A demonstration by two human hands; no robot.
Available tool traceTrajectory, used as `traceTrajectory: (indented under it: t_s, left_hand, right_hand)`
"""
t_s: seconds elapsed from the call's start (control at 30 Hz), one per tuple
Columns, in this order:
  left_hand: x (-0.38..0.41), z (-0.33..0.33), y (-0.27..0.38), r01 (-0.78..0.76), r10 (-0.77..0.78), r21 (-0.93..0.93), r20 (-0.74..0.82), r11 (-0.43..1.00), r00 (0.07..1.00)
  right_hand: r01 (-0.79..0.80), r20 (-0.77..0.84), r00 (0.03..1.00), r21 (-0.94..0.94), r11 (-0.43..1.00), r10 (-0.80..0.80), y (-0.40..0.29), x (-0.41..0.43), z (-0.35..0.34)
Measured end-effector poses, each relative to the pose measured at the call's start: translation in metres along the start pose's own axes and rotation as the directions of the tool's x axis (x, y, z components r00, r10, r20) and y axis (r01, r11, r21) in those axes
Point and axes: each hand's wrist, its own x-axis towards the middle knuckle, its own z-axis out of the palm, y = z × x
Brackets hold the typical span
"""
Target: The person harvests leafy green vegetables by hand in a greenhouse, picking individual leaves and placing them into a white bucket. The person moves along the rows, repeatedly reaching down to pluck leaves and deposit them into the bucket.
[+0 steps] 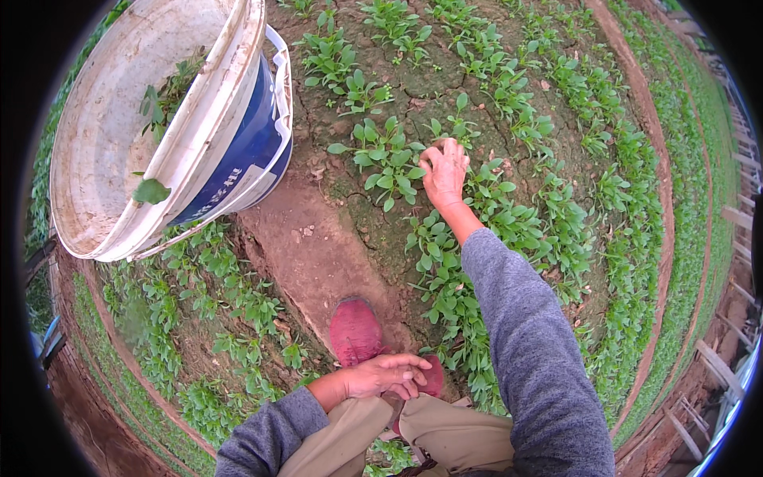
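My right hand (446,170) reaches down among the leafy green seedlings, its fingers bent toward the soil. Just left of it grows a broad-leaved seedling clump (384,155), and a smaller seedling (459,124) stands right beyond the knuckles. The fingertips are hidden beneath the hand, so I cannot tell whether they pinch a stem. My left hand (384,374) hangs over my knees in front of the trousers (343,432), fingers loosely spread and holding nothing.
A white and blue plastic bucket (238,155) leans at upper left, with some pulled greens (179,89) inside and one leaf (152,191) on its rim. My red shoes (356,331) stand on a bare earth path (304,244). Seedling rows (566,214) run along the right.
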Motion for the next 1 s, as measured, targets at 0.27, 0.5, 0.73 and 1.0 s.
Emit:
traceTrajectory:
  t_s: [0.27,0.5,0.73,1.0]
  left_hand:
    - [0.001,-0.001,0.001,-0.001,0.001,-0.034,0.005,0.999,1.000]
    - [0.001,-0.002,0.000,-0.002,0.003,-0.043,0.008,0.999,1.000]
    - [0.000,-0.002,0.000,-0.011,0.012,-0.042,0.020,0.999,1.000]
    - [0.000,-0.003,-0.001,-0.009,0.010,-0.062,0.014,0.998,1.000]
  right_hand:
    - [0.025,0.141,0.990,-0.177,0.984,0.000,-0.008,0.010,0.015]
    - [0.095,0.106,0.992,-0.238,0.967,-0.072,-0.011,0.014,0.025]
    - [0.125,0.111,0.989,-0.247,0.961,-0.100,-0.004,0.013,0.031]
    - [-0.062,0.034,0.998,0.138,0.989,0.058,-0.015,0.010,0.012]
